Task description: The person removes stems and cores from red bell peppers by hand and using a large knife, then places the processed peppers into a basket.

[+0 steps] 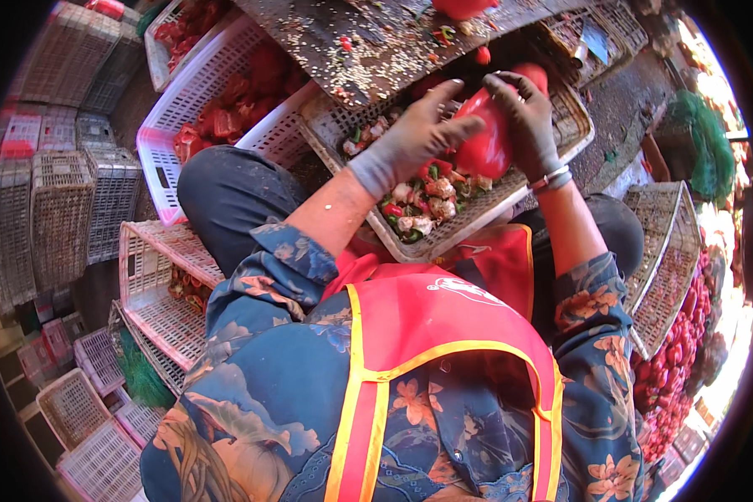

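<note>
A large glossy red pepper [482, 141] is held above a shallow plastic crate in front of me. My right hand [530, 116], in a dirty grey glove, has its fingers over the pepper's right side. From the left, my gloved left hand [417, 135] reaches to the same pepper, thumb and forefinger spread. Whether its hidden fingers grip anything is unclear. Below lie pepper cores and green stem pieces [436, 197] in the shallow crate [408, 251]. Behind my right fingers shows another red piece [532, 75], partly hidden.
A dark board [288, 37] strewn with pale seeds juts over the shallow crate, with a red pepper [464, 6] on it. A white crate [154, 141] at left holds red peppers [216, 119]. A pink-stained crate [163, 295] and a tilted crate [671, 251] flank my knees.
</note>
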### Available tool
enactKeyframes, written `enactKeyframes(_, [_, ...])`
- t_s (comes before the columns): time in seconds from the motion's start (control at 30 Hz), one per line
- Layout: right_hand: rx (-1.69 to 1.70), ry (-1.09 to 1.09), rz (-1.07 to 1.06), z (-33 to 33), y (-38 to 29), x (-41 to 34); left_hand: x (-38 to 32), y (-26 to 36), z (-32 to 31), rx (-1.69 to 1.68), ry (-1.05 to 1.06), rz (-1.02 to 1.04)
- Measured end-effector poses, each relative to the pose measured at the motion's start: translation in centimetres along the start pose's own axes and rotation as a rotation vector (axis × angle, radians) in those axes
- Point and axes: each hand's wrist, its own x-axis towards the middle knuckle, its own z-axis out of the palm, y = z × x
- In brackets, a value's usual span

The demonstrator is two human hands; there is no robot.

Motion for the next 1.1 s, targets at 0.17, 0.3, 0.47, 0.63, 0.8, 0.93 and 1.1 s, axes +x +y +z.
enactKeyframes(0.17, [-0.358, -0.269, -0.137, 0.7, 0.0, -1.5, -1.5, 1.1, -1.0, 0.261, -0.174, 0.151])
enactKeyframes(0.3, [-0.305, -0.517, -0.046, 1.9, -1.7, -2.2, -3.3, 1.4, -3.5, 0.579, -0.176, 0.125])
enactKeyframes(0.47, [-0.266, -0.858, 0.159, 5.2, -5.8, -1.8, -6.9, 6.6, -6.7, 1.226, -0.251, 0.205])
enactKeyframes(0.63, [-0.265, -0.811, -0.203, 11.6, -10.3, 1.9, -6.5, 11.8, -11.7, 1.836, 0.151, 0.432])
enactKeyframes(0.8, [-0.047, -0.828, -0.664, 21.3, -11.7, 6.3, -6.9, 14.9, -20.9, 1.721, 0.857, 0.35])
enactKeyframes(0.93, [-0.464, -0.877, -0.513, 16.0, -8.5, 5.9, -9.4, 12.5, -19.3, 1.453, 0.863, 0.634])
enactKeyframes(1.1, [-0.965, -1.071, -0.009, 5.8, 4.5, 3.3, -8.3, 10.8, -13.5, 0.708, 0.508, 0.325])
